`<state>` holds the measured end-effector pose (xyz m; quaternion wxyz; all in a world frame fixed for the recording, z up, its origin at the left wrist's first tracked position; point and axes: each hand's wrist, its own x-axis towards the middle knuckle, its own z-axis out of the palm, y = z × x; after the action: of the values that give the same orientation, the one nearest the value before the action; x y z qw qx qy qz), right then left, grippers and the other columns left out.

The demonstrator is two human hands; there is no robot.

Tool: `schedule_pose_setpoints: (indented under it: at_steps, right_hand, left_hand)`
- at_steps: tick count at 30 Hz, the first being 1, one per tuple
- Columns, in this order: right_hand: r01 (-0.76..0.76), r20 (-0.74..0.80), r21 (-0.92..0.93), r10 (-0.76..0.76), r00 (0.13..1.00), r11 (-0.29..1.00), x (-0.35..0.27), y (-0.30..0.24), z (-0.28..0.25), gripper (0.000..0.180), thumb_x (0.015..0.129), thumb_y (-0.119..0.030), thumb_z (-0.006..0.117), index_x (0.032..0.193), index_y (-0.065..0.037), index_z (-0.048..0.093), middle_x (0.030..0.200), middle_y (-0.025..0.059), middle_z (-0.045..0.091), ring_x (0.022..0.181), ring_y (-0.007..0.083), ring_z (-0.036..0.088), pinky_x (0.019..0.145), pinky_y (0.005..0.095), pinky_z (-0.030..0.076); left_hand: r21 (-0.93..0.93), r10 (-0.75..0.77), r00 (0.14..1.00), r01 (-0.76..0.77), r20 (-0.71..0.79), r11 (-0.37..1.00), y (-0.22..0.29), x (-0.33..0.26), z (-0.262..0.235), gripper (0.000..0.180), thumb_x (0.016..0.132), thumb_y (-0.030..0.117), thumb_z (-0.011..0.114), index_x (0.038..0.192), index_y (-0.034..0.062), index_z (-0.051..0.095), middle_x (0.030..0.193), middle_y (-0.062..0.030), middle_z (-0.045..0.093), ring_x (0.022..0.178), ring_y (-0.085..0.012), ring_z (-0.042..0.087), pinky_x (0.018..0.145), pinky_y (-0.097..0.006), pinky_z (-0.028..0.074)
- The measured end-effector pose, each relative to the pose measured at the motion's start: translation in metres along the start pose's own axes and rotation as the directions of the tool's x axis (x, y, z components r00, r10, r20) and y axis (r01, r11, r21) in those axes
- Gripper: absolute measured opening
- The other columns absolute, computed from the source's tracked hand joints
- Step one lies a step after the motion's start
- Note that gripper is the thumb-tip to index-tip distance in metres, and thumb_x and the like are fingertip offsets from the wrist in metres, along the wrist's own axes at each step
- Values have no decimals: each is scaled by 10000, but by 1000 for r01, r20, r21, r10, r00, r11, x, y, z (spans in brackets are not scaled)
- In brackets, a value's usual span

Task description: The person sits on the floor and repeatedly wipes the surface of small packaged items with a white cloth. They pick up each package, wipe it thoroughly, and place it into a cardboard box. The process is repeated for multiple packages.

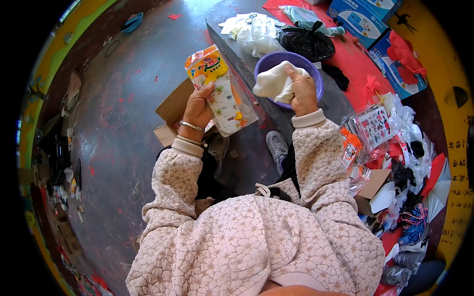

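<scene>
Pinches cartoon-printed plastic packet [224, 101] left of purple basin [264, 64], long axis slanting down-right, left hand [199, 106] closed on its edge; grips white cloth [271, 84] over basin with nearer right hand [303, 93].

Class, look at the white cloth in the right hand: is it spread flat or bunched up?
Bunched up: the right hand grips the white cloth at one side, and creased folds show beside the grip.

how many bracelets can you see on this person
2: a silver-coloured bangle on the wrist of the left hand, and a beaded bracelet just below it, by the sleeve cuff. Any more under the sleeves would be hidden.
</scene>
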<state>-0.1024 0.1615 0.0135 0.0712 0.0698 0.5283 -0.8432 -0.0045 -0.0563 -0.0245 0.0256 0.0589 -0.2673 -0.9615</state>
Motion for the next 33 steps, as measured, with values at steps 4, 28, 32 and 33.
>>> schedule_pose_setpoints:
  at_steps: [4,28,32,33]
  right_hand:
    - [-20,218,-245,76,973,969,-8,9,5,140,807,-110,592,898,-4,606,829,68,618,712,154,607,642,288,499]
    - [145,-16,68,-144,989,987,10,4,0,85,735,11,621,809,-7,583,769,74,602,640,155,594,550,313,517]
    - [566,210,-201,-529,822,800,-11,-1,19,173,768,-61,619,935,-16,604,780,57,622,699,97,572,606,227,472]
    - [628,335,-301,-537,774,718,-8,11,21,174,785,-44,606,958,-22,605,862,40,618,743,95,577,643,226,478]
  left_hand:
    - [17,-14,1000,14,-10,1000,-6,1,2,272,831,34,521,1098,-7,483,1041,-121,585,921,-237,587,821,-376,487]
    - [33,-35,997,38,-73,999,-30,-6,7,360,807,-66,500,1149,21,427,1108,-114,545,1010,-243,548,896,-417,444]
    - [60,-101,993,105,-64,993,-29,-5,10,361,795,-60,517,1139,10,430,1096,-118,549,996,-249,555,893,-418,447]
    - [49,-115,991,119,-72,992,-30,-3,11,362,792,-62,516,1136,9,432,1087,-117,551,995,-249,556,891,-418,448]
